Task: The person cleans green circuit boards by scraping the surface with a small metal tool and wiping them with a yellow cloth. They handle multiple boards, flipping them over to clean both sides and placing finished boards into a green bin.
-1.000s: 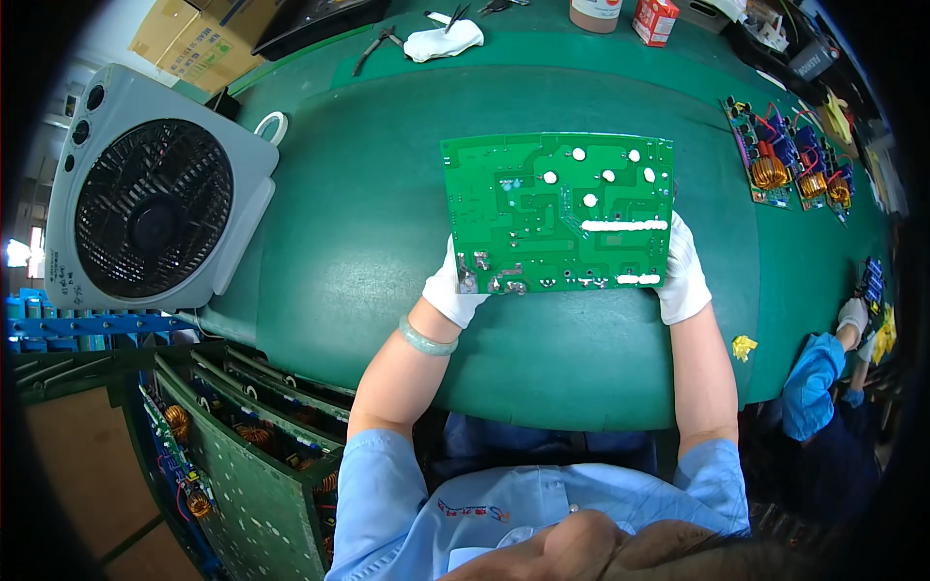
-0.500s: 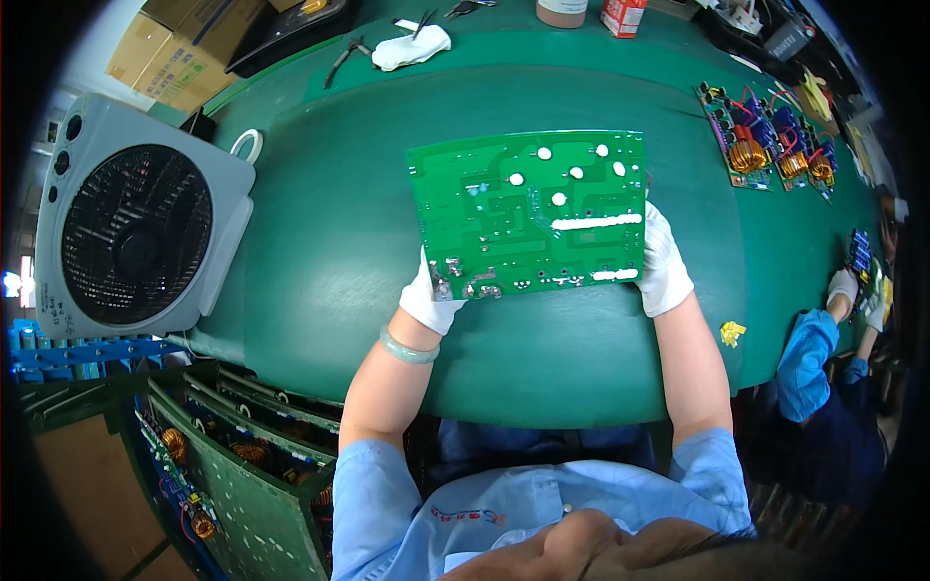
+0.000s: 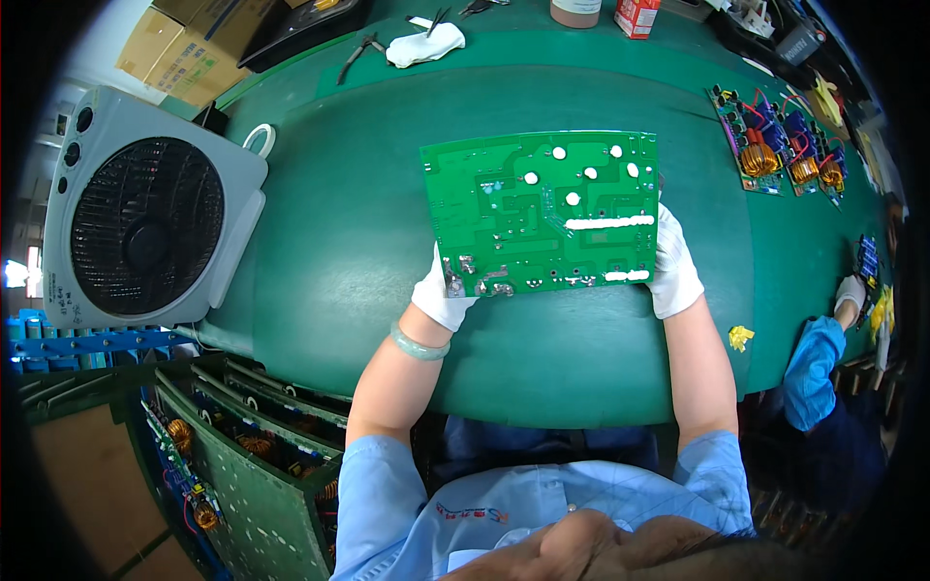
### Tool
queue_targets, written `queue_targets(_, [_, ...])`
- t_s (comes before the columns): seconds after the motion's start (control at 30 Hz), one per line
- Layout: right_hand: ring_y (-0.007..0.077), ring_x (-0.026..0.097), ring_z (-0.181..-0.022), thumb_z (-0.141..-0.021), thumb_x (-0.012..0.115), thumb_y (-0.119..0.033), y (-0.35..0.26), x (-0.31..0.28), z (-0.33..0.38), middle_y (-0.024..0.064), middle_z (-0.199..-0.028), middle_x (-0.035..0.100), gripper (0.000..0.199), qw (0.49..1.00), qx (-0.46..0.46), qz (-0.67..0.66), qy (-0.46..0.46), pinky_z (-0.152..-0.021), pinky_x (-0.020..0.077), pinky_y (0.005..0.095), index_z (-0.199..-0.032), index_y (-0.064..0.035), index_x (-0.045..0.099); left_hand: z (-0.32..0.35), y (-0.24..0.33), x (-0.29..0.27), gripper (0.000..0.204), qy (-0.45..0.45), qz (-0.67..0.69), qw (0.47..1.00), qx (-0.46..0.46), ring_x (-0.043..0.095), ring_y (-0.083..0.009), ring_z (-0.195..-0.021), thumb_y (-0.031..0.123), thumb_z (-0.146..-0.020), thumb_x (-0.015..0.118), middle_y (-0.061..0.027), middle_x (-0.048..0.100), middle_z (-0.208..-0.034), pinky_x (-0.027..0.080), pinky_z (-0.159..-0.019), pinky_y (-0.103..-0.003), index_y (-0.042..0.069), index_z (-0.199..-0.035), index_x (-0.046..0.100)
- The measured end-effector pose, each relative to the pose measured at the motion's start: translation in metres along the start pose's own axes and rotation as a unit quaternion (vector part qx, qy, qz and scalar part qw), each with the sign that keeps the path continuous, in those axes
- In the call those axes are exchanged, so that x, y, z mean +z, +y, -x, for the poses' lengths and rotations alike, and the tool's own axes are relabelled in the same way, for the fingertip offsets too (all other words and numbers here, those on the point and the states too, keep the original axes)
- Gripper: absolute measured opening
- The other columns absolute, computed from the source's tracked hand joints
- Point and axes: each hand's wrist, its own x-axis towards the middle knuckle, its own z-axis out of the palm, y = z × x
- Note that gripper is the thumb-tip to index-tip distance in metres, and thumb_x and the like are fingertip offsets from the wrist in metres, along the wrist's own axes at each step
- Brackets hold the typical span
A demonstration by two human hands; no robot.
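Note:
A large green circuit board (image 3: 523,218) is held up over the green mat, its underside facing me. White round blobs, two white strips and silvery solder patches show on that face. My left hand (image 3: 442,293), in a white glove, grips the board's lower left corner; its fingers are mostly hidden behind the board. At the right edge my right hand (image 3: 675,263), also in a white glove, closes on the board, with the fingertips out of sight behind it.
A grey box fan (image 3: 145,223) stands at left. Circuit boards with copper coils (image 3: 760,160) lie at far right, near a co-worker's gloved hand (image 3: 851,293). Pliers (image 3: 358,58), a white cloth (image 3: 426,45) and a yellow scrap (image 3: 740,337) rest on the table (image 3: 339,213). Green racks (image 3: 242,465) hold boards lower left.
The whole view has shifted slightly, with the scene sitting a little farther right. Both my hands keep their hold on the circuit board. The co-worker's hands at far right have moved a little.

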Motion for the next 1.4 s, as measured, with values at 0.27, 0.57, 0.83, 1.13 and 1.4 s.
queue_targets(0.27, [0.0153, 0.069, -0.094, -0.092, 0.069, -0.020, 0.000, -0.002, 0.000, 0.0070, -0.111, 0.070, 0.034, 0.999, -0.009, -0.008, -0.033, -0.081, 0.0570, 0.0312, -0.119, -0.0016, 0.063, -0.008, 0.000, 0.007, 0.050, 0.007, 0.016, 1.000, -0.003, 0.064, -0.0295, -0.113, 0.041, -0.104, 0.037, -0.0145, 0.059, -0.133, 0.058, -0.090, -0.046, 0.004, -0.136, 0.051])
queue_targets(0.57, [0.0173, 0.065, -0.107, -0.091, 0.069, -0.021, 0.001, -0.006, 0.002, 0.0072, -0.120, 0.066, 0.039, 0.996, -0.015, -0.040, -0.079, -0.092, 0.0527, 0.0338, -0.125, -0.0019, 0.061, -0.013, 0.003, 0.010, 0.050, 0.024, 0.026, 0.999, 0.003, 0.064, -0.0292, -0.112, 0.040, -0.104, 0.038, -0.0145, 0.059, -0.132, 0.058, -0.089, -0.046, 0.004, -0.135, 0.052])
queue_targets(0.83, [0.0174, 0.060, -0.116, -0.094, 0.064, -0.020, -0.004, -0.004, 0.002, 0.0076, -0.129, 0.062, 0.043, 0.993, -0.025, 0.045, -0.106, -0.099, 0.0480, 0.0347, -0.131, 0.0008, 0.057, -0.007, 0.006, 0.009, 0.049, 0.043, 0.015, 0.999, 0.007, 0.064, -0.0290, -0.111, 0.040, -0.104, 0.038, -0.0145, 0.060, -0.131, 0.058, -0.089, -0.045, 0.004, -0.135, 0.052])
queue_targets(1.13, [0.0162, 0.060, -0.117, -0.094, 0.066, -0.022, -0.002, -0.007, 0.000, 0.0075, -0.130, 0.062, 0.049, 0.994, 0.010, -0.016, -0.106, -0.099, 0.0481, 0.0331, -0.136, 0.0005, 0.052, -0.005, 0.007, 0.010, 0.049, 0.053, 0.006, 0.999, 0.008, 0.065, -0.0287, -0.110, 0.039, -0.104, 0.039, -0.0144, 0.060, -0.130, 0.058, -0.088, -0.045, 0.004, -0.134, 0.053])
queue_targets(1.4, [0.0165, 0.058, -0.118, -0.094, 0.066, -0.023, 0.002, -0.009, -0.001, 0.0079, -0.132, 0.060, 0.053, 0.994, -0.002, -0.023, -0.111, -0.099, 0.0473, 0.0329, -0.138, 0.0010, 0.050, -0.005, 0.008, 0.011, 0.048, 0.050, 0.013, 0.999, 0.009, 0.065, -0.0285, -0.109, 0.039, -0.104, 0.039, -0.0144, 0.061, -0.129, 0.058, -0.087, -0.044, 0.004, -0.134, 0.053])
